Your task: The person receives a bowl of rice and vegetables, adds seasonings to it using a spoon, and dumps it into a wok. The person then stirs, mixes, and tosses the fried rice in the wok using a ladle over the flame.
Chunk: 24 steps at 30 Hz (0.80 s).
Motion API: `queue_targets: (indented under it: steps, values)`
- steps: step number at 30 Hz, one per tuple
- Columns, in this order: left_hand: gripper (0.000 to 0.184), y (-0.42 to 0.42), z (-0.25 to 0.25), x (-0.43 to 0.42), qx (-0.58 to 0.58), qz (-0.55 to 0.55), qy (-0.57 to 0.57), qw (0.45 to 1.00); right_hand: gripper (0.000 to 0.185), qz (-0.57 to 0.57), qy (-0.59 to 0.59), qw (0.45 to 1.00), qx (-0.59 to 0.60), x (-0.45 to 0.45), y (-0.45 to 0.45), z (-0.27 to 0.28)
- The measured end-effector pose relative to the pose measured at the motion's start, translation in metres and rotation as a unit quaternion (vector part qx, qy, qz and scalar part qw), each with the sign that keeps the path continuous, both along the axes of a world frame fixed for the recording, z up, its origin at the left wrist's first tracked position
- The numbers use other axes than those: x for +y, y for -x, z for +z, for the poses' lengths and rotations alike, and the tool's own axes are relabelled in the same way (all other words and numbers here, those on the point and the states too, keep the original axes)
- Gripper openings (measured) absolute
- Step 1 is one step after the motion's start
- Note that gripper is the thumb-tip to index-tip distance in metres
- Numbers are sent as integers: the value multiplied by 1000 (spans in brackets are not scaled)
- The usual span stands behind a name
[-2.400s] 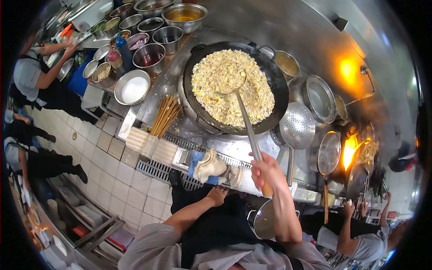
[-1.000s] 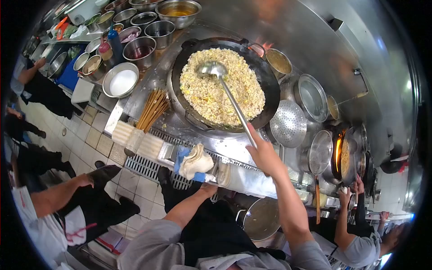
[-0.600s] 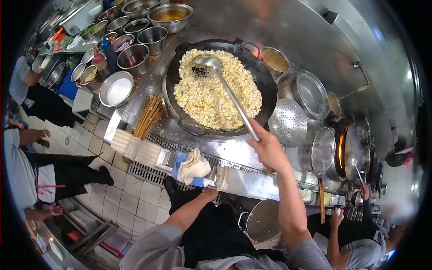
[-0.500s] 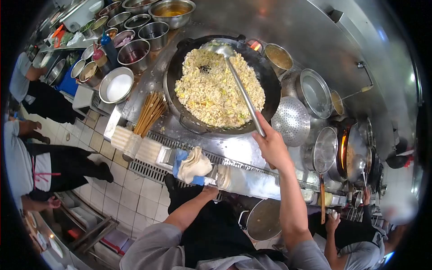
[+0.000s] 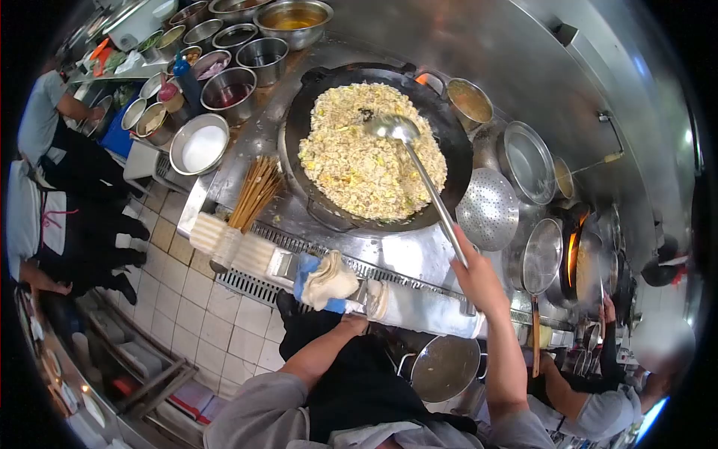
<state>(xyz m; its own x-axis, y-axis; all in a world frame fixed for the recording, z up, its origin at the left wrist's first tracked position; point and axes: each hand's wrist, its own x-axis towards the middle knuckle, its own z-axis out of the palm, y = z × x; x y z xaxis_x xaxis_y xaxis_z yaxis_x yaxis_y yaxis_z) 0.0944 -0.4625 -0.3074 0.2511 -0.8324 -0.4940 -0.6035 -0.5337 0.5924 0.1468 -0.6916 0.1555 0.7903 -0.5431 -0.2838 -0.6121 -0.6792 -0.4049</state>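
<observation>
My right hand [image 5: 481, 281] is closed around the handle of a long metal ladle [image 5: 425, 176]. The ladle's bowl rests against the fried rice [image 5: 351, 161], a little beyond the middle of the heap. Bits of yellow and green show among the grains. A large black wok [image 5: 458, 172] holds the rice. Down at the counter's front edge is my left hand [image 5: 354, 322], close to a folded cream cloth [image 5: 330, 280]. Its fingers are mostly hidden by the edge, so I cannot tell whether they grip anything.
A bamboo brush [image 5: 256, 196] lies left of the wok. Metal bowls of ingredients, including a white-filled bowl [image 5: 203, 148], crowd the left. On the right are a perforated skimmer [image 5: 487, 209], a strainer [image 5: 542, 254] and a lit burner [image 5: 572, 254]. Co-workers stand on both sides.
The ladle's bowl has come from the wok's far rim back toward me, onto the rice. My right hand has moved right and nearer. My left hand stays at the counter edge.
</observation>
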Motion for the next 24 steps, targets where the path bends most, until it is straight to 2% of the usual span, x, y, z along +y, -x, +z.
queue_targets:
  steps: [2,3,7,10,11,12,15,18,19,21,23,24]
  values:
    - [43,-25,64,-7,49,2,-23,999,60,-63,-55,994,64,2,-51,8]
    - [44,-29,76,-8,61,3,-27,998,60,-70,-67,994,49,4,-53,10]
    - [46,-21,53,-7,44,12,-4,999,60,-48,-63,994,-78,26,1,25]
    - [47,-18,39,-9,38,24,10,999,59,-16,-39,997,-58,47,54,28]
    - [48,-19,39,-10,40,28,14,999,59,-46,-58,997,-1,46,55,27]
    - [48,-21,43,-11,42,33,13,998,59,-73,-74,993,58,47,52,30]
    - [50,-20,56,-11,35,32,25,999,61,-121,-113,982,91,30,5,24]
    - [49,-13,47,-7,-13,-31,29,999,61,-103,-65,983,134,36,4,11]
    - [49,-16,41,-10,-31,-45,33,998,61,-93,-61,988,103,43,15,11]
    - [49,-16,32,-6,72,-65,-35,995,61,-70,-59,995,44,68,61,12]
    - [49,-23,58,-12,63,-45,-45,996,63,-57,-27,996,61,64,62,11]
    - [49,-19,50,-10,82,-46,-68,993,63,-67,-33,994,79,53,50,12]
